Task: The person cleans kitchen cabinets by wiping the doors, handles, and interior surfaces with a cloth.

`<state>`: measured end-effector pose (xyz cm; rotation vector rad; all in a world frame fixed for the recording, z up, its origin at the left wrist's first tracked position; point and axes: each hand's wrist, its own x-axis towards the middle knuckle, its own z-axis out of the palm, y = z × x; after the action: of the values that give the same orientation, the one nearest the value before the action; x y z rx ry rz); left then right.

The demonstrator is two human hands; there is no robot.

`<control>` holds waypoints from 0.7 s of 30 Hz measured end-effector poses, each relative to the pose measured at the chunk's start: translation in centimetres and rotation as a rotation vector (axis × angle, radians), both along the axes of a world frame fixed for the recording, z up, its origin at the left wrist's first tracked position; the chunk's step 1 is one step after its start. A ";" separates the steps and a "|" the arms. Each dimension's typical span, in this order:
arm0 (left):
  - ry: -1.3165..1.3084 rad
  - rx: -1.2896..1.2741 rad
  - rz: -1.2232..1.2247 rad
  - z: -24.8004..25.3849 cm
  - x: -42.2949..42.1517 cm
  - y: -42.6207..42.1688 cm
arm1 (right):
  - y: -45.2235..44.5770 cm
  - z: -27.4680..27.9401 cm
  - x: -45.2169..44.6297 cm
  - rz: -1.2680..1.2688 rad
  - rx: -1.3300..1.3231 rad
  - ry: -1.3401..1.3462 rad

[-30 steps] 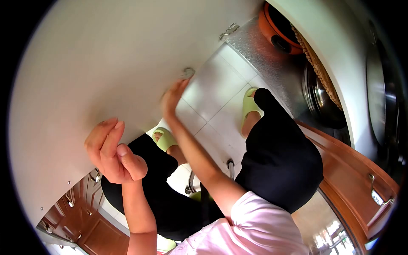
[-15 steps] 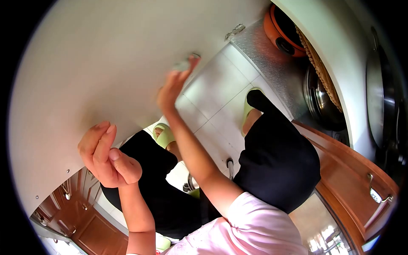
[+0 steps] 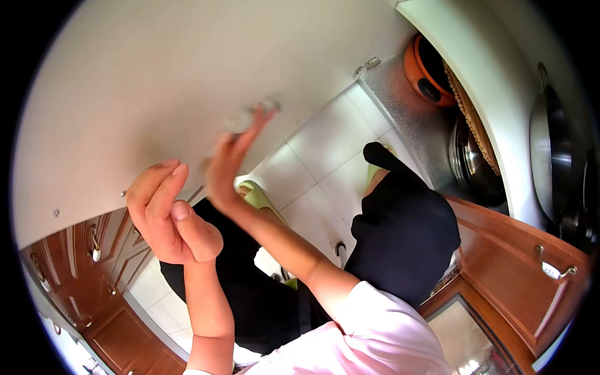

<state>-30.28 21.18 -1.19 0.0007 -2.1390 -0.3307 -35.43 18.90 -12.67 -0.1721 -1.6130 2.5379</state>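
Note:
Blurred by motion, my right hand (image 3: 234,156) is at a large white panel (image 3: 156,81), with a greyish cloth (image 3: 240,120) under its fingers against the panel's face. The cloth shows beyond the fingertips too, and its outline is smeared. To the left, my left hand (image 3: 172,212) is raised in front of the panel's lower part. Its fingers are curled together with the thumb near them, and nothing shows in it.
A metal hinge (image 3: 367,66) is at the panel's edge. An orange pot (image 3: 428,78) and a steel pot (image 3: 472,159) stand inside a cabinet on the right. A dark pan (image 3: 550,150) hangs beyond. Brown doors (image 3: 519,269) and floor tiles (image 3: 319,169) lie around my legs.
My right hand and the cloth have moved left along the panel, after rising slightly. The whole view has shifted and turned a little. My left hand keeps its curled shape.

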 end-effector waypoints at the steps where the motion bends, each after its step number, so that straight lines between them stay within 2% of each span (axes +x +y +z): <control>1: 0.008 0.038 -0.008 0.1 0.5 0.2 | -0.5 1.3 0.7 0.032 0.160 0.252; 2: 0.015 0.075 -0.016 0.2 1.1 0.4 | 0.0 3.7 1.0 0.043 0.203 0.548; 5: 0.016 0.057 0.019 0.6 3.0 0.3 | 0.1 6.1 -1.2 -0.024 0.447 0.767; 8: 0.026 0.065 0.102 0.5 4.5 0.1 | 0.9 3.5 -3.5 -0.081 0.329 0.663; 10: -0.010 0.129 0.176 0.4 5.4 0.1 | 1.2 -0.5 -4.1 -0.134 0.291 0.468; 12: -0.094 0.223 0.260 0.2 6.0 -0.1 | 1.0 -5.6 -4.3 -0.163 0.069 0.219; 13: -0.133 0.284 0.275 0.0 6.3 -0.3 | 0.9 -8.7 -4.1 -0.165 0.063 0.101; 16: -0.260 0.485 0.322 -0.3 7.3 -0.7 | -0.1 -22.6 -3.9 -0.106 0.000 -0.205; 19: -0.291 0.546 0.287 -0.9 8.3 -0.8 | 0.3 -25.0 -2.7 0.018 -0.272 -0.617; 21: -0.336 0.546 0.321 -1.0 9.0 -0.7 | -0.5 -24.3 -1.8 -0.024 -0.270 -0.619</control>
<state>-21.26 20.50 -2.20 0.7496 -2.2589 -0.7526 -37.21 18.36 -36.93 -1.0878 -1.3816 2.8394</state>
